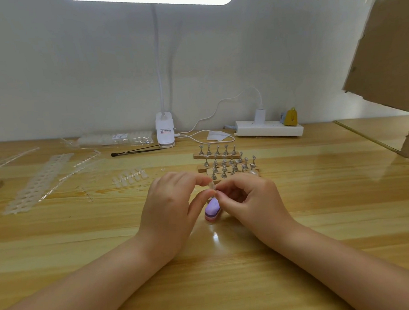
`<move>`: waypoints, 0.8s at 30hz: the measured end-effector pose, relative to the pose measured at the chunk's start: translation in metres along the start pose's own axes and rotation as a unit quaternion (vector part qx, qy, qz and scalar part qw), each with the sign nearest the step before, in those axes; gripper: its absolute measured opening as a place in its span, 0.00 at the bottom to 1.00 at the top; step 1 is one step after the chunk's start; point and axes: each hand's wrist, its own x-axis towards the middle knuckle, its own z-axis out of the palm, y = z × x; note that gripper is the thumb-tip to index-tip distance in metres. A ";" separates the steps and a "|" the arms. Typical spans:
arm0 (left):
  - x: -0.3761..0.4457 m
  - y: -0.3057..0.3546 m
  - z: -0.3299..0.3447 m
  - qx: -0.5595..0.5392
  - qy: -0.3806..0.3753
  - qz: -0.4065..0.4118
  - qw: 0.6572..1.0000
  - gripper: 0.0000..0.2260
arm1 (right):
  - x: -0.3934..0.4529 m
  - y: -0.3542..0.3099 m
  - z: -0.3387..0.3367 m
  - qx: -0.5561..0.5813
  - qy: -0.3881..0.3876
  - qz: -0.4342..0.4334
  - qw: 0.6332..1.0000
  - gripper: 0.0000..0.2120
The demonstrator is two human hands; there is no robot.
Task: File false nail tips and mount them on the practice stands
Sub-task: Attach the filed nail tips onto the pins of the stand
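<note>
I have a clear nail tip pinched between the thumb and forefinger of my left hand, held up over the wooden table. My right hand meets it from the other side, its fingertips curled in and touching the tip's lower edge. Whether they truly pinch it or only steady it, I cannot tell; the piece is small and see-through.

Just under my hands the purple file block lies on the table; neither hand holds it. So I judge I am between strokes: checking or turning the tip, either about to file it or just done.

Beyond my fingers stand the practice stands, rows of small metal pegs on wooden bars. I can make out no tip on the pegs, though a clear tip there would be hard to spot. More loose tips lie to the left, near the emptied plastic strips. A clip lamp and a power strip sit by the wall.

If the edge is smooth, the next move calls for a firm hold on one side and a short reach forward to a near peg, pressing the underside down squarely. If not, my right hand must let go and pick up the file block.
</note>
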 end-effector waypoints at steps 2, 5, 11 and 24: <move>0.000 0.000 -0.001 0.005 -0.006 -0.001 1.000 0.14 | 0.000 0.000 0.000 -0.003 0.003 -0.013 1.000 0.04; 0.000 0.000 -0.001 0.008 -0.012 -0.005 1.000 0.14 | 0.000 0.001 0.000 -0.010 0.001 -0.025 1.000 0.04; 0.000 0.001 -0.003 -0.006 -0.025 -0.002 1.000 0.15 | -0.001 0.003 -0.001 -0.009 -0.002 -0.046 0.999 0.06; 0.000 0.004 -0.004 -0.096 0.011 -0.041 0.994 0.12 | -0.001 0.005 -0.001 -0.026 0.027 -0.109 0.993 0.05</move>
